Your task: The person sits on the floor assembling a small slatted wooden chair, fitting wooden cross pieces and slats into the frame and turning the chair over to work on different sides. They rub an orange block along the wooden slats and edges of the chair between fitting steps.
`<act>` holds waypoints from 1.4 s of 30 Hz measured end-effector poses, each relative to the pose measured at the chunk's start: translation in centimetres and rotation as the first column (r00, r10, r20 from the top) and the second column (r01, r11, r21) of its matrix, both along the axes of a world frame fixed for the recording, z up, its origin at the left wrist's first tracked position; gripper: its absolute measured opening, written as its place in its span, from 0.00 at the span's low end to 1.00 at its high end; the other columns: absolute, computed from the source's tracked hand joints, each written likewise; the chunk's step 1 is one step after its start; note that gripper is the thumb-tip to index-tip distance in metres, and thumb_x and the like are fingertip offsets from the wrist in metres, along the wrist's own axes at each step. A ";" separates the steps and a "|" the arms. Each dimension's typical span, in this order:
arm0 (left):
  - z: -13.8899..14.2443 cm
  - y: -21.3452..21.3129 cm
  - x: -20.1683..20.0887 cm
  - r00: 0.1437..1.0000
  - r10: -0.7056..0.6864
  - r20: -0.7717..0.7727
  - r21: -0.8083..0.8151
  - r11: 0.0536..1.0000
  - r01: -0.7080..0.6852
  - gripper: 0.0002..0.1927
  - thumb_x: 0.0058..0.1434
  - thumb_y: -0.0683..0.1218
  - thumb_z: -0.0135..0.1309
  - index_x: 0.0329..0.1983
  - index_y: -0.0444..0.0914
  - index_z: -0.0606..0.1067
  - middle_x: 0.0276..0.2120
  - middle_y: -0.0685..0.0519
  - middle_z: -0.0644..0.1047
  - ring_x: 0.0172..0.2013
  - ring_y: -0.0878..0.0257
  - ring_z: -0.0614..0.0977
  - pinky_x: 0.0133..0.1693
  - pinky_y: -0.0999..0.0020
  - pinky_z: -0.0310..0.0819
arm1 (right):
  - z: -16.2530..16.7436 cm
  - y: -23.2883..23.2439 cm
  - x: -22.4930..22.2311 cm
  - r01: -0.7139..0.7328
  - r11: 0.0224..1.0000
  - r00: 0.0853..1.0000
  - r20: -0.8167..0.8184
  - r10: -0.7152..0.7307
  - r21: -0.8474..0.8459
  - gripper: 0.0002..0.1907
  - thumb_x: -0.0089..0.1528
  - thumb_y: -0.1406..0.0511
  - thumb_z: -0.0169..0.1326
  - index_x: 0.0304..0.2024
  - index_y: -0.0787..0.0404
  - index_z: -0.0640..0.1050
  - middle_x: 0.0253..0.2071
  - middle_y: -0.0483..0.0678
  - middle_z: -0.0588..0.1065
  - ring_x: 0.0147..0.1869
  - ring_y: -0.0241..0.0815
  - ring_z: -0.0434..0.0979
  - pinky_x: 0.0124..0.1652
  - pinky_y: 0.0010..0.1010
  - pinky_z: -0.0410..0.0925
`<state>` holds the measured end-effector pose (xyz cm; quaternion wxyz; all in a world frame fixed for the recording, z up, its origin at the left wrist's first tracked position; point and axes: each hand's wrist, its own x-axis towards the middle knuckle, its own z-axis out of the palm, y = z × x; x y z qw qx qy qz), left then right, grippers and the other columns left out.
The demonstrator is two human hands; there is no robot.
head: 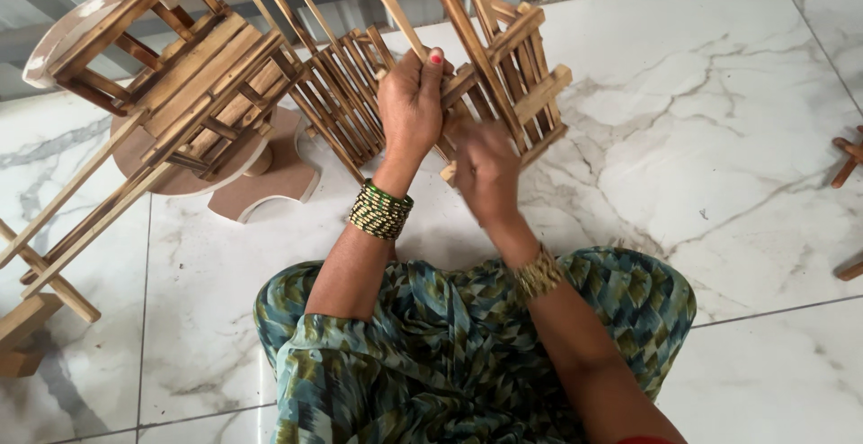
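- Sitting low in the view, the person's lap is draped in green and blue patterned cloth [449, 354], spread over the white marble floor [719, 183].
- Both forearms reach forward from the lap; the left wrist carries a stack of green and gold bangles [381, 210], the right wrist a gold band [538, 273].
- The right hand [485, 170] is blurred and lies against the lower edge of a slatted wooden rack [508, 75]; whether its grip is closed on a slat cannot be told.
- The left hand [412, 102] has its grip closed around a slat at the middle of that rack, thumb on top.
- The rack stands tilted on the floor just ahead of the hands, its long strips running up out of view.
- Left of it, a second slatted wooden frame [207, 84] leans over a round brown board [270, 170].
- At the far left edge lie loose wooden blocks [22, 332].
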<state>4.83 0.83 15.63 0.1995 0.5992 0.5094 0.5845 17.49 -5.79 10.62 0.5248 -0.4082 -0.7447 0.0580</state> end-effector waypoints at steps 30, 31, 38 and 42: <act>-0.8 -0.9 -0.7 0.998 0.052 0.021 -0.035 0.998 -0.051 0.17 0.72 0.51 0.49 0.33 0.36 0.77 0.18 0.52 0.77 0.18 0.65 0.77 0.25 0.65 0.69 | 1.0 -2.0 -1.9 0.178 0.969 0.981 -0.108 -0.161 0.171 0.13 0.64 0.77 0.55 0.51 0.67 0.80 0.52 0.53 0.78 0.55 0.52 0.77 0.55 0.40 0.71; -0.9 -1.1 -0.7 0.999 0.044 0.022 -0.044 0.998 -0.043 0.17 0.72 0.51 0.48 0.33 0.36 0.77 0.17 0.52 0.77 0.18 0.66 0.77 0.25 0.66 0.70 | 1.1 -1.2 -1.4 0.246 0.932 0.968 -0.117 -0.222 0.266 0.14 0.64 0.77 0.56 0.53 0.71 0.78 0.54 0.55 0.76 0.57 0.54 0.76 0.56 0.42 0.70; -1.5 -1.6 -1.0 0.998 0.003 0.055 -0.055 0.998 0.000 0.18 0.73 0.51 0.49 0.34 0.34 0.78 0.18 0.53 0.75 0.20 0.67 0.75 0.25 0.66 0.68 | -0.7 0.8 -0.4 0.164 0.923 0.972 0.104 -0.212 0.347 0.12 0.62 0.75 0.58 0.49 0.71 0.81 0.49 0.54 0.76 0.54 0.54 0.77 0.52 0.42 0.73; -2.1 -1.3 -1.4 0.994 0.018 0.106 -0.037 0.999 -0.014 0.19 0.74 0.51 0.49 0.34 0.33 0.79 0.19 0.53 0.75 0.21 0.68 0.71 0.26 0.68 0.65 | -1.6 -0.8 -1.0 0.203 0.974 0.978 -0.069 -0.197 0.098 0.13 0.61 0.78 0.56 0.48 0.67 0.82 0.49 0.53 0.77 0.54 0.53 0.78 0.50 0.39 0.74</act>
